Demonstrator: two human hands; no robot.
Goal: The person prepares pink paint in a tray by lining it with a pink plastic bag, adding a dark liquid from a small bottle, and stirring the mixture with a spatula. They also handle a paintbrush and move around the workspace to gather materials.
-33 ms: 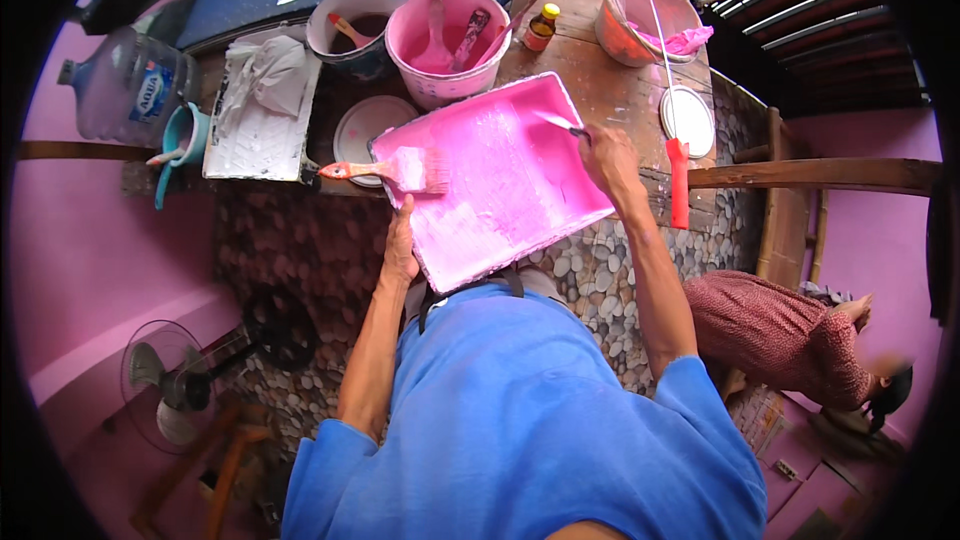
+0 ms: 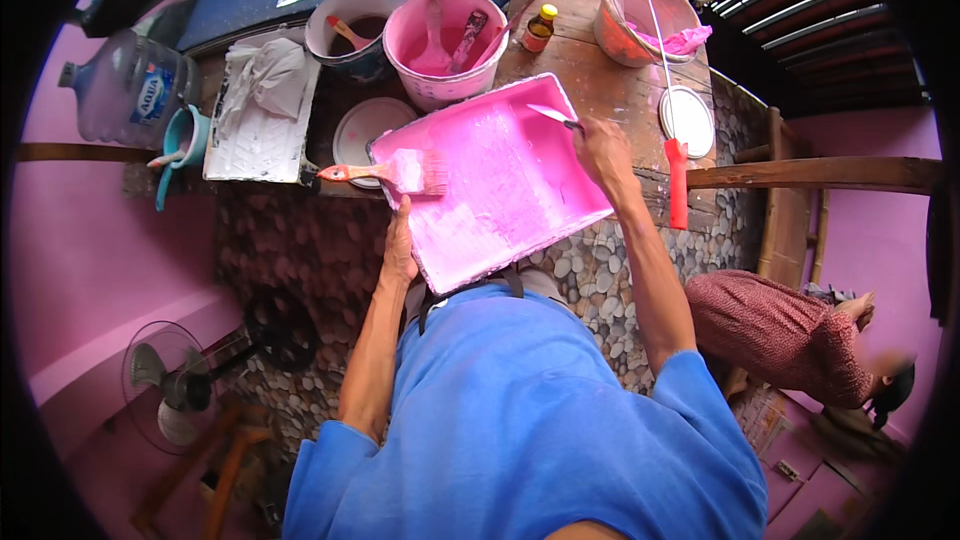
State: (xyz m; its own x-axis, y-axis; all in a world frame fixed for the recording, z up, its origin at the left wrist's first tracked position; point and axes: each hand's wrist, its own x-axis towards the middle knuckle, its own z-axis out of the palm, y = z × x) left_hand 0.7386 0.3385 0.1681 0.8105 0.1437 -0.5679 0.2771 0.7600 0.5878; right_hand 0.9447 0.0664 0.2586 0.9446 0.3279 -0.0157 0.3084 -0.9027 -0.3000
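A paint tray (image 2: 478, 224) coated with pink paint is tilted at the table's front edge, just ahead of my body. My left hand (image 2: 400, 242) grips its near left side, thumb up at the rim and the other fingers hidden below. A wide paintbrush (image 2: 410, 172) with an orange-red handle lies over the tray's left rim, close to that thumb; its bristles are smeared pink. Closed around the dark handle of a knife (image 2: 550, 115), my right hand (image 2: 605, 152) is over the tray's right side. The pale blade points left, above the far inner wall.
Behind the tray stand a pink paint bucket (image 2: 420, 88) holding tools and a dark bucket (image 2: 352, 60). A small bottle (image 2: 539, 30), an orange basin (image 2: 612, 30) and a red-handled roller frame (image 2: 678, 185) are rightward. A fan (image 2: 185, 390) is lower left; another person (image 2: 770, 335) is at right.
My right hand has shifted slightly left, and the knife blade sits a little farther left and higher over the tray. The tray, brush and left hand stay nearly in place.
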